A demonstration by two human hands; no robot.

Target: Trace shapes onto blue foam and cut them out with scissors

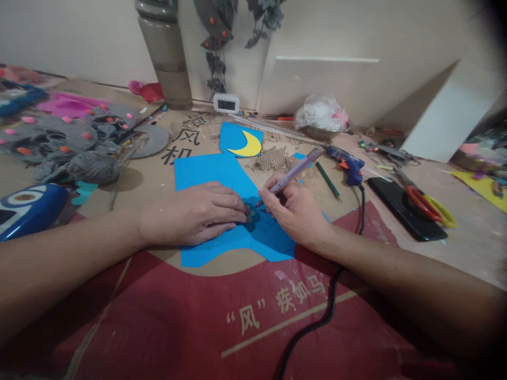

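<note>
A bright blue foam or paper sheet [206, 174] with cut edges lies in front of me on the cardboard. My left hand [209, 211] rests flat on it, fingers stretched out to the right. By its fingertips is a small greenish shape [251, 214], partly hidden, which looks pressed down on the sheet. A light purple pen [295, 171] is pinched in my right hand [295, 211], its tip against the sheet beside that small shape. Behind, a yellow crescent [247, 145] lies on a smaller blue piece [233, 136].
To the right are a green pencil [328, 180], a blue glue gun [346, 163] with its black cord [332, 295], a black phone [396, 203] and red-yellow scissors [430, 206]. Grey yarn [95, 164] and a blue object [37, 208] lie left. A small clock [226, 104] stands behind.
</note>
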